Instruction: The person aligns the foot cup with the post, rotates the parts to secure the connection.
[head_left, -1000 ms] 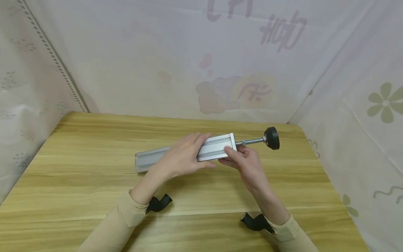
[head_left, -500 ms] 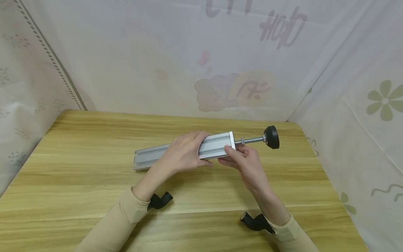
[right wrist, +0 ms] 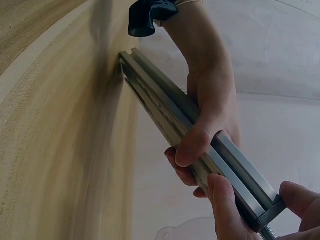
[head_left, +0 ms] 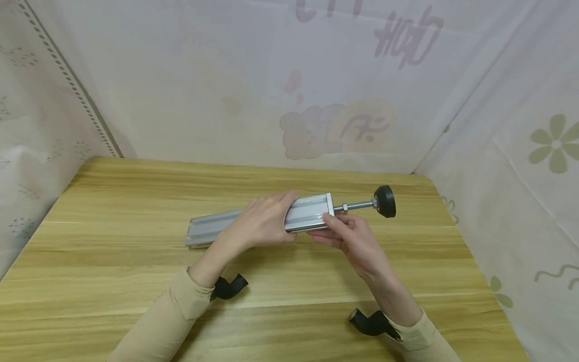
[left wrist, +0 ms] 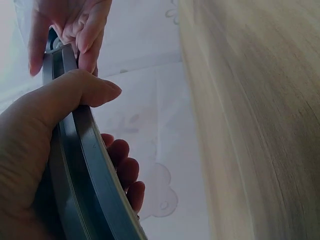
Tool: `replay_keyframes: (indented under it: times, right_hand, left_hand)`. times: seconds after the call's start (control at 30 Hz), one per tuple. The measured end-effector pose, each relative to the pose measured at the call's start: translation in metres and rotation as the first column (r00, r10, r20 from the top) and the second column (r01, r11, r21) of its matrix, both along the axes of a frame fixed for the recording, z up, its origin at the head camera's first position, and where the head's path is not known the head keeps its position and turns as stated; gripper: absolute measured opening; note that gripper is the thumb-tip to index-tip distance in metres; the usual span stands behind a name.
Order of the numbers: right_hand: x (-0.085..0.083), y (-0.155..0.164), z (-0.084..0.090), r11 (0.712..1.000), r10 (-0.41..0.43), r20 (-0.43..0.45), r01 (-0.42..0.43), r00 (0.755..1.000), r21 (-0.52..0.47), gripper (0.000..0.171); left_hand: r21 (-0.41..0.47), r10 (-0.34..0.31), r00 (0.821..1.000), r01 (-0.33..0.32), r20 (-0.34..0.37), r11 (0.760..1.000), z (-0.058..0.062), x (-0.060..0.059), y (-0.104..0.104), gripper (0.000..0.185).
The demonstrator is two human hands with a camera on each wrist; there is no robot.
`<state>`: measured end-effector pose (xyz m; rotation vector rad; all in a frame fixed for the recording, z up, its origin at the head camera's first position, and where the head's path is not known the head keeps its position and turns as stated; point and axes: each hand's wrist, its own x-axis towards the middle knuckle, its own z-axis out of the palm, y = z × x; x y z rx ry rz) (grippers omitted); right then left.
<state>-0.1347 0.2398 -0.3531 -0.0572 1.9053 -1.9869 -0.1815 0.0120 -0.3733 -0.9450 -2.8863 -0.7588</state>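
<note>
While both sleeved forearms are stretched over the wooden desk (head_left: 113, 261), the aluminium profile (head_left: 253, 222) is held just above it, its left end low near the desk surface. The left hand (head_left: 264, 221) is wrapped around the profile's middle in a firm grip. The right hand (head_left: 348, 235) is pinched on the profile's right end by the hex nut (head_left: 344, 207). Beyond, the threaded rod (head_left: 359, 204) ends in a black levelling foot (head_left: 385, 201).

The left hand (head_left: 264, 221) covers the rail's (head_left: 212, 229) middle; the right hand's (head_left: 348, 236) fingertips vanish behind its end, and the nut (head_left: 345, 206) is too small to make out.
</note>
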Motion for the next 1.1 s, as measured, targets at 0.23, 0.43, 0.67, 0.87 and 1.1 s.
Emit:
replay_keyframes:
  times: [0.23,0.43,0.67,0.87,1.1]
  right_hand:
    - [0.0,0.004,-0.002,0.999,0.036,0.045,-0.035,0.998,-0.024,0.055]
    - [0.0,0.006,-0.008,0.996,0.083,0.067,-0.081,0.994,-0.04,0.056]
    - [-0.006,0.01,-0.017,0.981,0.14,0.041,-0.145,0.989,0.132,0.055]
    - [-0.008,0.017,-0.021,0.942,0.198,-0.001,-0.19,0.98,0.277,0.05]
    - [-0.004,0.027,-0.009,0.812,0.266,-0.061,-0.19,0.962,0.552,0.045]
  left_hand:
    - [-0.003,-0.014,1.0,0.014,0.023,1.0,-0.002,-0.001,-0.001,0.066]
    - [-0.018,-0.011,0.999,0.012,0.046,1.0,-0.005,-0.002,-0.001,0.069]
    - [-0.013,-0.008,0.998,0.009,0.067,1.0,-0.01,-0.005,-0.003,0.07]
    - [-0.021,-0.013,0.997,0.015,0.077,1.0,-0.013,-0.006,-0.002,0.066]
    - [-0.046,-0.021,0.996,0.024,0.085,0.999,-0.016,-0.007,-0.002,0.062]
